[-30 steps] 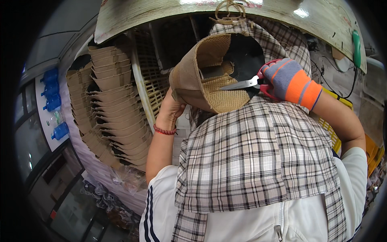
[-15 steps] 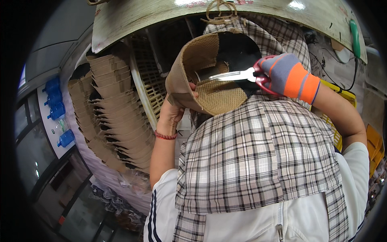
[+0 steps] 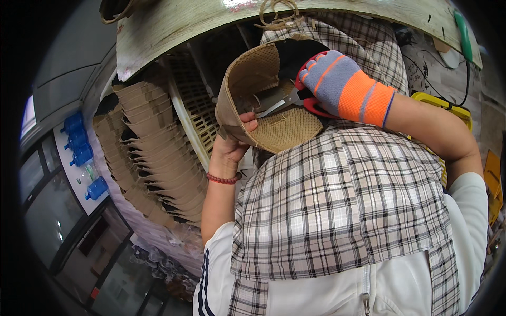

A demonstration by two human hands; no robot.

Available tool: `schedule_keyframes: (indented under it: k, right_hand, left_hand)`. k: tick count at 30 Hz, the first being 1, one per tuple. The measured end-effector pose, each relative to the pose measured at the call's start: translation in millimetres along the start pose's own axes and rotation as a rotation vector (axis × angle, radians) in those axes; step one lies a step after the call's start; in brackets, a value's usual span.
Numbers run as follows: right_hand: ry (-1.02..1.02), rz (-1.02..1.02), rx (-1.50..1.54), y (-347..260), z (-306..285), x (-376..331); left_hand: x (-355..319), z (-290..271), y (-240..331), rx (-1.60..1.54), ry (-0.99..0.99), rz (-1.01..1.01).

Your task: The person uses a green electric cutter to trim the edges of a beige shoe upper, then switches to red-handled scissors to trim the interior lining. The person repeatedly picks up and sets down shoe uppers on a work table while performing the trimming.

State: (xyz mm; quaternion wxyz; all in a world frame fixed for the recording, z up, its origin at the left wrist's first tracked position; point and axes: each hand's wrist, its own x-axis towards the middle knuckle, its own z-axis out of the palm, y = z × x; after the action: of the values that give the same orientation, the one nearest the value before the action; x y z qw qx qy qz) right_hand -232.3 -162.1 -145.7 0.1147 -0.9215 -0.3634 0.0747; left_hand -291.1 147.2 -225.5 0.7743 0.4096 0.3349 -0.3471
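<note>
My left hand (image 3: 232, 145), bare with a red bead bracelet at the wrist, grips the rim of a tan woven basket (image 3: 247, 79), thumb inside it. The basket is tipped so its open side faces me. My right hand (image 3: 340, 84), in a grey and orange work glove, holds red-handled scissors (image 3: 287, 100) whose blades reach into the basket, close to my left thumb. A checked cloth (image 3: 337, 210) covers my lap below both hands.
Several stacks of nested tan baskets (image 3: 153, 152) stand at the left. A pale woven tray (image 3: 192, 113) leans beside them. A worn wooden board (image 3: 179, 26) runs along the top. A yellow box (image 3: 448, 113) sits at the right, blue water bottles (image 3: 81, 152) at far left.
The basket has turned and dropped lower toward me. My gloved right hand has pushed the scissors deeper into it, blades now nearer my left thumb.
</note>
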Motion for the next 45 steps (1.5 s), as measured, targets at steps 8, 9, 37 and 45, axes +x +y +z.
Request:
schedule_keyframes:
  k: [8, 9, 37, 45]
  right_hand:
    - [-0.039, 0.003, -0.069, 3.6, -0.4, -0.3]
    - [-0.027, -0.003, -0.063, 3.7, -0.2, 0.0]
    - [-0.301, 0.102, 0.136, 25.2, 1.6, -4.0]
    - [-0.536, 0.232, 0.136, 16.3, -23.8, 3.6]
  left_hand:
    - [-2.2, 7.6, 2.7, 0.021, -0.008, 0.006]
    - [-0.8, 4.7, 0.7, 0.018, 0.003, 0.016]
    - [-8.8, 14.0, -8.8, 0.031, 0.000, 0.103]
    - [-4.8, 13.0, -10.4, 0.042, -0.007, 0.108]
